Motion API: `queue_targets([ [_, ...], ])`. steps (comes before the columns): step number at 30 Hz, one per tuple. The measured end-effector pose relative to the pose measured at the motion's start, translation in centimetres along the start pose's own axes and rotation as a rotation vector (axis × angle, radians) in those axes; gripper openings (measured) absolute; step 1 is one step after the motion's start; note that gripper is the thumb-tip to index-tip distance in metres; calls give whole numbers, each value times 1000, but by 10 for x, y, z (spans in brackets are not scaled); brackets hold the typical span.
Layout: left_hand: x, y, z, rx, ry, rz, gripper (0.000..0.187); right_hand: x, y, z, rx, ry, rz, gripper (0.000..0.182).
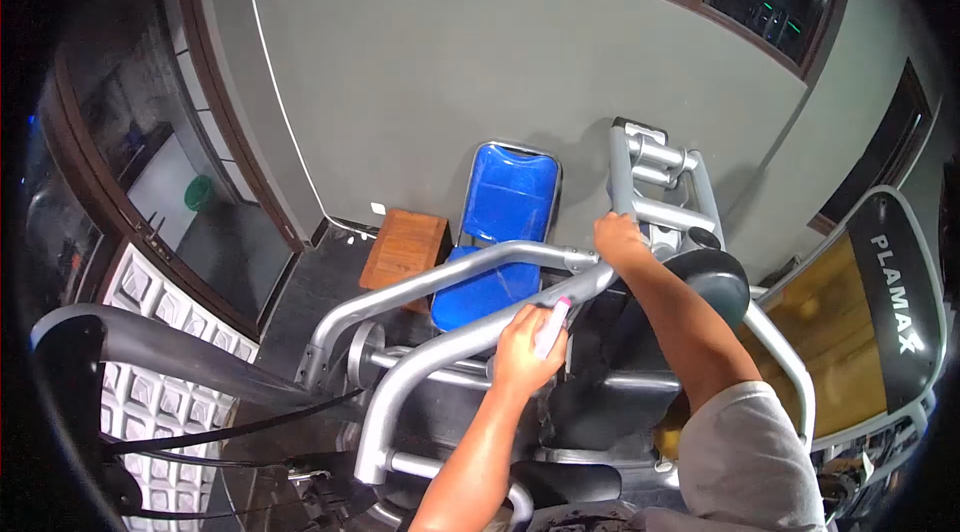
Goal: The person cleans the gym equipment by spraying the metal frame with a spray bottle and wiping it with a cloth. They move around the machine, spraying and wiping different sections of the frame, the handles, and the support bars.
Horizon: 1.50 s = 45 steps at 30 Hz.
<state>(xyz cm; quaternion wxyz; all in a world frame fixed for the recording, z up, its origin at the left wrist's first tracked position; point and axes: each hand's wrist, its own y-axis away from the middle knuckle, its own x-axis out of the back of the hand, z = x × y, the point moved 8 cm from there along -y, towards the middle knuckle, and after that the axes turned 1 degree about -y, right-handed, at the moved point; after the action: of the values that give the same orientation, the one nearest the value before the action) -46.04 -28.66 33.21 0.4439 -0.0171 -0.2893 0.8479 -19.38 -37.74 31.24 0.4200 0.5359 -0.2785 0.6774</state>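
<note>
My left hand (527, 352) is closed around a small white bottle (550, 329) with a pink cap. It is just beside a thick silver tube (455, 342) of a gym machine. My right hand (622, 240) reaches farther out, its fingers curled against the machine's silver upright frame (622, 167). What those fingers hold, if anything, is hidden. A round black pad (712, 282) sits beside my right forearm. A second bent silver tube (420, 282) runs to the left of my left hand.
Behind the machine stand a blue folding chair (510, 192) and a brown wooden box (403, 250) near the grey wall. To the right is a yellow panel (820, 342) marked PLAMAX. Black cables (240, 429) cross at lower left, near a white patterned panel (150, 392) and a doorway.
</note>
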Motion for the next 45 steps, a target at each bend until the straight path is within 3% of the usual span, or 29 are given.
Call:
queue_targets([
  [3,4,-1,2,-3,3,20,9,-13,13,-5,64,-31,20,27],
  [6,12,-5,9,-54,10,84,10,-3,51,-36,339,128,150,22],
  [9,13,-6,13,-44,19,100,9,-24,55,-57,515,-24,164,18],
  [11,14,-10,16,-94,6,130,9,-31,56,-72,423,-209,77,17],
  [14,18,-5,18,-106,50,126,8,9,96,-80,351,-542,276,16],
  [17,23,-5,11,-40,56,146,9,13,63,-55,213,-462,-32,20],
  [20,24,-5,9,-89,-7,160,9,51,9,11,45,-399,350,20],
  [22,18,-8,10,-77,-2,136,7,53,-14,50,-140,-335,493,23],
  [23,15,-4,6,-59,-12,113,6,35,-18,64,-237,-307,517,24],
  [24,11,-1,2,-45,-19,98,8,7,-26,55,-141,-47,155,28],
  [25,7,-1,0,-34,-27,86,10,-41,-37,74,-421,-416,449,31],
  [27,4,-1,3,-59,-5,95,10,-25,-20,55,-428,-257,450,32],
  [31,0,-4,8,-36,5,66,11,-19,-9,52,-426,-372,229,32],
  [33,-1,-3,9,-31,1,64,11,-14,9,22,-364,-234,96,33],
  [38,1,1,3,-19,-54,32,11,-11,45,-11,-217,-191,165,35],
  [41,-6,1,6,-69,-34,23,11,-4,79,-14,-233,-516,216,32],
  [45,-5,-3,16,-55,-1,45,11,-3,127,-33,-143,-666,384,25],
])
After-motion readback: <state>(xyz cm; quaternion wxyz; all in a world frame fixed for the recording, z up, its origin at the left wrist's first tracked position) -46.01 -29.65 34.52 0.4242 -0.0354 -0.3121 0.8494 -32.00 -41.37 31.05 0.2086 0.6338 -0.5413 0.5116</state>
